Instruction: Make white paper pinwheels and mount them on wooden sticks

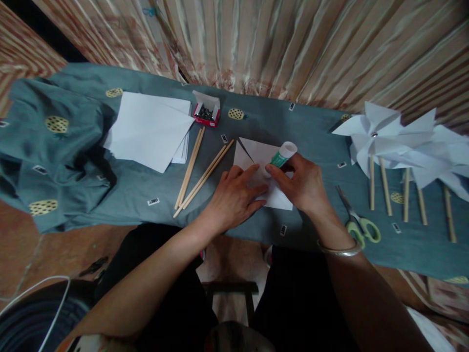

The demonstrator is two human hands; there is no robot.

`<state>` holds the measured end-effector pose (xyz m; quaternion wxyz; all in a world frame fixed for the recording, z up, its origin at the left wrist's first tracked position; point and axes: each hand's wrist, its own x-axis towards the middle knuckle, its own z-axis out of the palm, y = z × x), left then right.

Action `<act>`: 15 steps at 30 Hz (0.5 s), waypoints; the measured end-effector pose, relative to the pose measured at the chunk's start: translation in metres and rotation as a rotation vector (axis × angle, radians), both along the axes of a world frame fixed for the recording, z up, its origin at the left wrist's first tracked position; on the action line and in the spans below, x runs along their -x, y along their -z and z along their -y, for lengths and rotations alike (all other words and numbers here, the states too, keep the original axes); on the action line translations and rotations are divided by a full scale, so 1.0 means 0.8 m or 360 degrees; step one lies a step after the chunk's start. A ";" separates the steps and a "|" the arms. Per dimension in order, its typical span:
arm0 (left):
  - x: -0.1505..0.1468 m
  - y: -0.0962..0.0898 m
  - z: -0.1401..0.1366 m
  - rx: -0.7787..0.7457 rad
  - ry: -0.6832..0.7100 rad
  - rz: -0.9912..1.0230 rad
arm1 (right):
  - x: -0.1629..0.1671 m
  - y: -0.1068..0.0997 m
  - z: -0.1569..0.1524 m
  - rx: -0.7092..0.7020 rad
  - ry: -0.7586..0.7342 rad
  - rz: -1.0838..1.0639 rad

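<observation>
A white paper square (276, 198) lies in front of me, with a slit running in from its upper left corner. Across its left part rests my left hand (238, 195), fingers spread and pressing on the sheet. My right hand (302, 181) grips a glue stick (281, 155), green and white, tilted with its lower end down at the middle of the paper. Whether that tip touches the sheet is hidden by the fingers. Several wooden sticks (201, 178) lie just left of my left hand. Green-handled scissors (357, 220) lie right of my right wrist.
White sheets (150, 129) are stacked at the left, beside a small open red box (207, 115) of metal pins. Several paper pinwheels (381, 132) on sticks lie at the right. Bunched cloth (73, 142) covers the table's left end, and a curtain (256, 44) hangs behind.
</observation>
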<state>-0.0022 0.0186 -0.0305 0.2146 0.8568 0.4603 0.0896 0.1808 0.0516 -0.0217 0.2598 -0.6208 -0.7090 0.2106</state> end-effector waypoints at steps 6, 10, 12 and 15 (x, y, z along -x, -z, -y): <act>-0.001 -0.001 -0.002 0.0012 -0.0015 0.0003 | 0.001 0.004 -0.002 -0.0013 -0.0003 -0.0047; -0.001 -0.001 -0.002 0.0022 -0.0017 -0.0004 | 0.003 0.006 -0.004 -0.0018 0.0014 -0.0052; -0.001 -0.001 -0.001 0.0025 -0.0014 -0.0001 | 0.004 0.005 -0.004 -0.0011 0.0017 -0.0063; -0.001 -0.002 -0.001 0.0024 -0.0013 0.0003 | 0.007 0.005 -0.005 0.0000 0.0017 -0.0091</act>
